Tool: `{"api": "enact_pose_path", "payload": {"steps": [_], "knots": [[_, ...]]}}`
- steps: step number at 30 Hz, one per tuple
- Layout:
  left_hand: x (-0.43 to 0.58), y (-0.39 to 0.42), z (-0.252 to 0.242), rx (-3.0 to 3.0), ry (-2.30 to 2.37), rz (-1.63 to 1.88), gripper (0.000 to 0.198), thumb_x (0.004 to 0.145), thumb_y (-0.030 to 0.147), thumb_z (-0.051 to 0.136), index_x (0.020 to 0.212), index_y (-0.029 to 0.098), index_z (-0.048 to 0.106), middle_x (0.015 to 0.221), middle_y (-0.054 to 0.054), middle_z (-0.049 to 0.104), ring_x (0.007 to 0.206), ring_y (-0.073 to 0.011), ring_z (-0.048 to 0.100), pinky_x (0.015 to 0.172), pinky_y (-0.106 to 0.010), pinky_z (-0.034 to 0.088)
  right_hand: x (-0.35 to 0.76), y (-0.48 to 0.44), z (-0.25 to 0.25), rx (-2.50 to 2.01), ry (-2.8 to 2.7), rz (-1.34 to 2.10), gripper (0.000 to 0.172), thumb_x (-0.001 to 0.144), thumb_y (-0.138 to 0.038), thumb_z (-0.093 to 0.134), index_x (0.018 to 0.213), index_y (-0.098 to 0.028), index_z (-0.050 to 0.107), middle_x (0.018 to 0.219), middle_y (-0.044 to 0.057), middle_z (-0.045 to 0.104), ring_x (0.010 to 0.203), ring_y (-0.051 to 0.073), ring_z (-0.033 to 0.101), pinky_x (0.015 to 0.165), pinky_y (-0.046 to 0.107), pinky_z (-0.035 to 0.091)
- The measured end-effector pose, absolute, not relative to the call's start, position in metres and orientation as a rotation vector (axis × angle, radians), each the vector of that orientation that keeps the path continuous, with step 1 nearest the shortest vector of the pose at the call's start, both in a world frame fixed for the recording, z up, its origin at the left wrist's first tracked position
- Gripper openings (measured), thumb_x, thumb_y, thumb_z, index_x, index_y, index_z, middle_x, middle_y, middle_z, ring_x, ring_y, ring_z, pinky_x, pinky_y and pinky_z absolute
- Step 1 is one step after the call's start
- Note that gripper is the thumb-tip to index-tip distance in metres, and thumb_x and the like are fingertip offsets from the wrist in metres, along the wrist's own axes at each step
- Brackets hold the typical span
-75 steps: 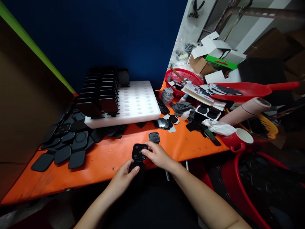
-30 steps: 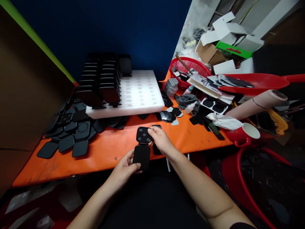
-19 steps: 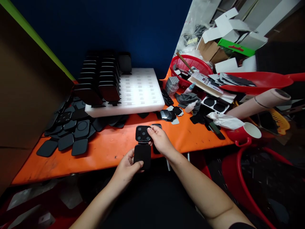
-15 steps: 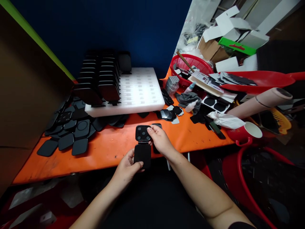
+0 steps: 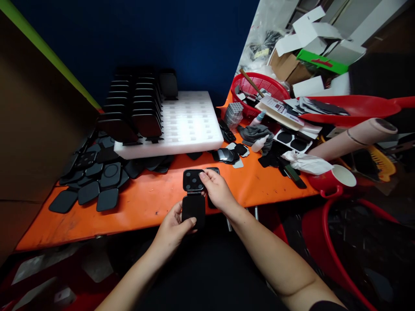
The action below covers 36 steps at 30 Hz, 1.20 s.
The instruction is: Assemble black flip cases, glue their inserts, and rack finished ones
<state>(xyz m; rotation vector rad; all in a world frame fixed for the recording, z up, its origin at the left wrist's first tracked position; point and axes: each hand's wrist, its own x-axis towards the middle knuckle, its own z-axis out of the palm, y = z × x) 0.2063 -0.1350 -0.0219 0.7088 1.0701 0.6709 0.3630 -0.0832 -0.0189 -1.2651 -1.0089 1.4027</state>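
Note:
Both hands hold a black hinged device [image 5: 193, 208] made of two rounded square panels, unfolded, over the front edge of the orange table. Its upper panel shows several round grey spots; the lower one is plain black. My left hand [image 5: 173, 226] grips the lower panel, thumb lying across its face. With thumb on top, my right hand [image 5: 218, 189] pinches the right edge of the upper panel. Behind the right hand, another black piece [image 5: 213, 170] lies on the table, mostly covered by that hand.
A white foam tray [image 5: 191, 125] holds rows of upright black panels [image 5: 145, 123]. Loose black square pieces [image 5: 108, 175] are piled at the left of the orange table [image 5: 139, 207]. To the right are a red basket [image 5: 275, 86], a small white bottle [image 5: 260, 143] and a red mug [image 5: 333, 181].
The hands and the hinged device stay almost the same. The whole view has shifted very slightly.

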Motion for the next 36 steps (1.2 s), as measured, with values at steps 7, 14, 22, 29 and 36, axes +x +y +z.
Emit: {"api": "enact_pose_path", "payload": {"steps": [7, 14, 22, 29, 36], "knots": [[0.204, -0.133, -0.022, 0.719, 1.055, 0.749, 0.053, 0.068, 0.023, 0.071, 0.116, 0.022, 0.048, 0.082, 0.002, 0.061, 0.07, -0.0123, 0.06, 0.064, -0.024, 0.053, 0.358, -0.115, -0.018, -1.234, -1.068, 1.567, 0.016, 0.075, -0.016, 0.053, 0.089, -0.019, 0.059, 0.076, -0.002, 0.059, 0.077, 0.013, 0.058, 0.07, 0.023, 0.045], [0.206, -0.134, -0.023, 0.72, 1.101, 0.78, 0.059, 0.064, 0.024, 0.073, 0.116, 0.02, 0.048, 0.078, 0.001, 0.06, 0.071, -0.0152, 0.061, 0.063, -0.027, 0.053, 0.348, -0.118, -0.027, -1.263, -1.046, 1.554, 0.018, 0.077, -0.019, 0.053, 0.094, -0.018, 0.059, 0.08, 0.001, 0.062, 0.076, 0.014, 0.059, 0.069, 0.025, 0.046], [0.202, -0.134, -0.029, 0.7, 1.081, 0.772, 0.055, 0.066, 0.024, 0.073, 0.114, 0.021, 0.047, 0.086, 0.001, 0.063, 0.072, -0.0129, 0.061, 0.063, -0.024, 0.053, 0.352, -0.122, -0.032, -1.242, -1.145, 1.571, 0.027, 0.08, -0.021, 0.053, 0.106, -0.018, 0.058, 0.086, 0.002, 0.063, 0.081, 0.015, 0.059, 0.075, 0.028, 0.046], [0.202, -0.134, -0.03, 0.768, 1.127, 0.705, 0.051, 0.068, 0.034, 0.072, 0.111, 0.019, 0.05, 0.089, -0.003, 0.064, 0.072, -0.0172, 0.063, 0.056, -0.025, 0.052, 0.364, -0.097, -0.027, -1.201, -0.98, 1.509, 0.026, 0.082, -0.036, 0.053, 0.101, -0.019, 0.058, 0.089, 0.003, 0.063, 0.085, 0.016, 0.059, 0.073, 0.028, 0.048], [0.203, -0.136, -0.033, 0.742, 1.17, 0.623, 0.058, 0.064, 0.039, 0.074, 0.112, 0.02, 0.049, 0.083, -0.002, 0.065, 0.068, -0.0177, 0.065, 0.052, -0.025, 0.053, 0.365, -0.085, -0.036, -1.306, -1.24, 1.278, 0.02, 0.083, -0.032, 0.053, 0.095, -0.019, 0.061, 0.089, 0.003, 0.066, 0.083, 0.017, 0.06, 0.078, 0.032, 0.047]]}}
